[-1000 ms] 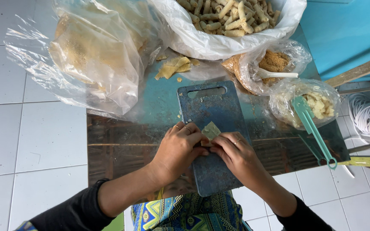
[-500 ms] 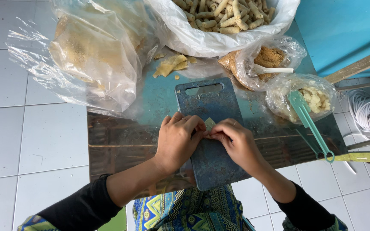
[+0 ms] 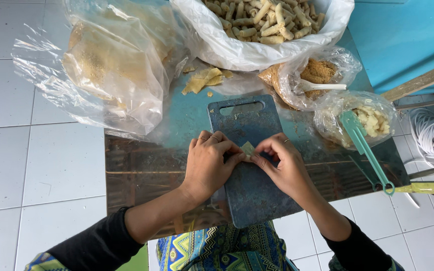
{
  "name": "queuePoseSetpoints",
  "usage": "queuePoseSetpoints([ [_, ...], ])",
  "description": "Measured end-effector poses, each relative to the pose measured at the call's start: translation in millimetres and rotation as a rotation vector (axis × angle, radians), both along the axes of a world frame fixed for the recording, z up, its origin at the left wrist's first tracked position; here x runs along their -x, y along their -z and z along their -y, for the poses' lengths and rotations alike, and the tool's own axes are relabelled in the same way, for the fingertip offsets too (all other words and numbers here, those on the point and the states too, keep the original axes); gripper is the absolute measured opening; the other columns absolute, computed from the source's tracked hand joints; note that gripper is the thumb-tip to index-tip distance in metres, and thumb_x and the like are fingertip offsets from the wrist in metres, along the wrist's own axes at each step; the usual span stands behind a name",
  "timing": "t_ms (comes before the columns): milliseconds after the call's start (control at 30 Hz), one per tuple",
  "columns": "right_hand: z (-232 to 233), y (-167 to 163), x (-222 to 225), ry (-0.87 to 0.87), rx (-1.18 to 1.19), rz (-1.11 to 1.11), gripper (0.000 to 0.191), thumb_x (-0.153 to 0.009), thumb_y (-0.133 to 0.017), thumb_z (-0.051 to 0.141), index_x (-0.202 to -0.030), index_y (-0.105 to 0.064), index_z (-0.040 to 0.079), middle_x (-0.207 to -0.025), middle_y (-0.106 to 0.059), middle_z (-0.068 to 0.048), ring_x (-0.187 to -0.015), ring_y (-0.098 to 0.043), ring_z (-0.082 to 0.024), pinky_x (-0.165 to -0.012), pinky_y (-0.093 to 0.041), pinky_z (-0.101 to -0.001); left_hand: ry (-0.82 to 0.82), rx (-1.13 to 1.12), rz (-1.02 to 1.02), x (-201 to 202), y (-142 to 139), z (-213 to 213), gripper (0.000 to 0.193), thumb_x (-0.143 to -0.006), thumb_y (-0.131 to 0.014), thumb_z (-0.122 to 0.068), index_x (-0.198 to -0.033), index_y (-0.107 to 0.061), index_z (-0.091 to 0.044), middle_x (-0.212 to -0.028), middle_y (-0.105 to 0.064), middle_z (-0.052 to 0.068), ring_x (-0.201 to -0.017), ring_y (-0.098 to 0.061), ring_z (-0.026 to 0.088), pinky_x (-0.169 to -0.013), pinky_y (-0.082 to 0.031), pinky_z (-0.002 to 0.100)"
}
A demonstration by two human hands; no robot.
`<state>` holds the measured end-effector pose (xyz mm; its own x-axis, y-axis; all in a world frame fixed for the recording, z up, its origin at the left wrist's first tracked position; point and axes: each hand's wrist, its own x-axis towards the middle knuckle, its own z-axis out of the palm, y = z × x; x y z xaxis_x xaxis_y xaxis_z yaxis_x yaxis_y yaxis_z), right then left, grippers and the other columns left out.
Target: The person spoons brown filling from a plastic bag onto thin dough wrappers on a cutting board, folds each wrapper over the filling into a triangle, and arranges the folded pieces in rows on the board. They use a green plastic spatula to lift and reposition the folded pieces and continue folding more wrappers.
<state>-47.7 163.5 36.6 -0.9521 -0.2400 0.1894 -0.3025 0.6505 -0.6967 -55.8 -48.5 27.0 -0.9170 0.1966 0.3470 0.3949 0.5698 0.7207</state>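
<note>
We press a small pale wrapper piece (image 3: 247,149) between the fingertips of both hands over a dark blue cutting board (image 3: 249,193). Our left hand (image 3: 208,165) and right hand (image 3: 282,164) meet at the board's centre, fingers closed, pinching the piece from either side. At twelve o'clock sits a white bag of finished rolls (image 3: 257,22); at ten o'clock, a clear bag of thin wrappers (image 3: 109,68). At two o'clock a clear bag of brown crumbs (image 3: 315,75) holds a white spoon (image 3: 322,87), and at three o'clock a bag of pale filling (image 3: 372,120) carries a green utensil (image 3: 365,148). Loose wrapper scraps (image 3: 204,80) lie at eleven o'clock.
</note>
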Motion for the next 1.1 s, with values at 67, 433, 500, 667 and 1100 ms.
queuePoseSetpoints([
  [67,1.7,-0.5,-0.7,-0.03,-0.011,-0.05,0.021,-0.087,-0.078,0.002,-0.105,-0.068,0.002,-0.098,-0.068,-0.01,-0.085,-0.068,-0.024,-0.072,-0.056,-0.0352,0.003,0.001,0.03,2.7,-0.8,-0.6,0.013,-0.08,-0.08,-0.028,-0.082,-0.075,-0.016,-0.084,-0.07,0.0,-0.091,-0.061,0.025,-0.08,-0.043,0.04],
  [433,10.6,-6.6,-17.3,-0.149,-0.384,-0.397,0.028,-0.082,-0.069,-0.009,-0.11,-0.07,-0.004,-0.105,-0.068,-0.013,-0.098,-0.066,-0.03,-0.085,-0.056,-0.0409,0.098,0.115,-0.212,1.0,3.3,3.3,0.006,-0.086,-0.073,-0.019,-0.092,-0.073,-0.017,-0.097,-0.07,0.002,-0.1,-0.059,0.027,-0.085,-0.042,0.041],
  [500,8.5,-5.2,-10.3,-0.098,-0.329,-0.326,0.02,-0.086,-0.074,-0.002,-0.106,-0.071,0.0,-0.099,-0.066,-0.011,-0.094,-0.066,-0.027,-0.081,-0.056,-0.0387,0.071,0.121,-0.12,3.9,3.4,-0.7,0.007,-0.088,-0.073,-0.023,-0.091,-0.073,-0.017,-0.098,-0.067,0.003,-0.099,-0.057,0.028,-0.085,-0.041,0.042],
  [667,0.2,-3.9,9.9,-0.115,-0.23,-0.188,0.016,-0.088,-0.076,0.002,-0.104,-0.072,0.005,-0.1,-0.068,-0.009,-0.093,-0.068,-0.024,-0.08,-0.056,-0.0359,0.041,0.119,-0.07,10.7,2.1,-5.3,0.009,-0.09,-0.07,-0.025,-0.091,-0.071,-0.016,-0.1,-0.065,0.004,-0.101,-0.056,0.029,-0.086,-0.04,0.044],
  [1100,9.9,-12.0,13.4,-0.147,-0.738,-0.392,0.05,-0.084,-0.065,0.001,-0.135,-0.063,0.002,-0.12,-0.062,-0.012,-0.112,-0.059,-0.029,-0.096,-0.05,-0.0437,0.04,-0.03,-0.084,12.6,-2.2,5.8,0.032,-0.097,-0.069,-0.026,-0.123,-0.057,-0.01,-0.108,-0.06,0.009,-0.104,-0.056,0.031,-0.09,-0.043,0.045],
])
